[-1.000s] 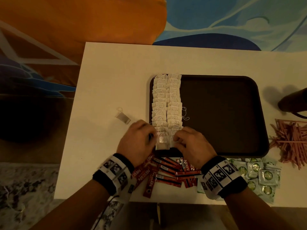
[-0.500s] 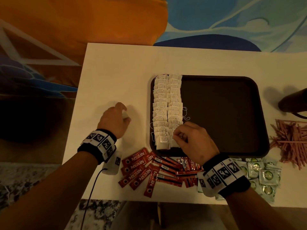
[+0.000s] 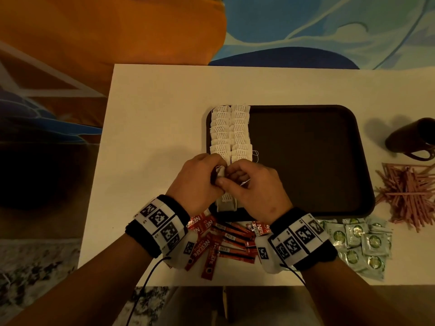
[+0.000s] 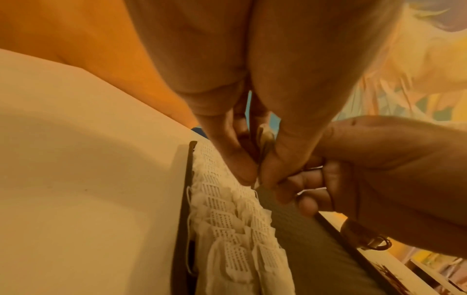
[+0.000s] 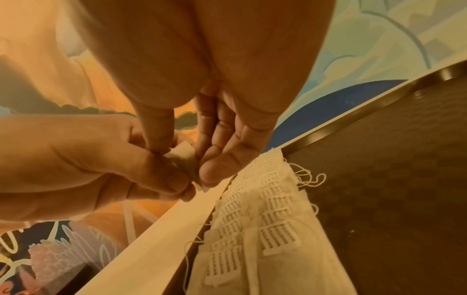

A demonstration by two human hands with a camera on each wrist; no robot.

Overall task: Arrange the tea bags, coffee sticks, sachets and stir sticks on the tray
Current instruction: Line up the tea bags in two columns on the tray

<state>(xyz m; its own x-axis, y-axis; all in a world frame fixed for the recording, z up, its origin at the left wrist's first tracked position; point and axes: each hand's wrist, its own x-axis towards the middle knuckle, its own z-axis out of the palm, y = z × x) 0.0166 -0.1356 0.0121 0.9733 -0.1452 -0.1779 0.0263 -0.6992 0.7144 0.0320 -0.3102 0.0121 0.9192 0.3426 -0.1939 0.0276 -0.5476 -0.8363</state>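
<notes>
Two rows of white tea bags [image 3: 230, 132] lie overlapped along the left side of the dark tray [image 3: 306, 161]. Just above the near part of those rows, my left hand [image 3: 217, 176] and right hand [image 3: 231, 181] meet and both pinch one loose tea bag [image 3: 220, 171]. The left wrist view shows this tea bag [image 4: 265, 143] squeezed between thumb and fingers over the rows [image 4: 232, 219]. In the right wrist view the bag [image 5: 185, 159] sits between both hands' fingertips. Red coffee sticks [image 3: 226, 241], green sachets [image 3: 362, 243] and pink stir sticks [image 3: 407, 194] lie on the table.
A dark mug [image 3: 409, 137] stands right of the tray, beyond the stir sticks. The coffee sticks and sachets lie along the table's near edge, partly under my wrists. The white table [image 3: 153, 125] ends close to the left and near sides.
My left hand reached left to the loose tea bag on the table, took it and brought it back. My right hand lifted from the rows, and both now hold that bag.
</notes>
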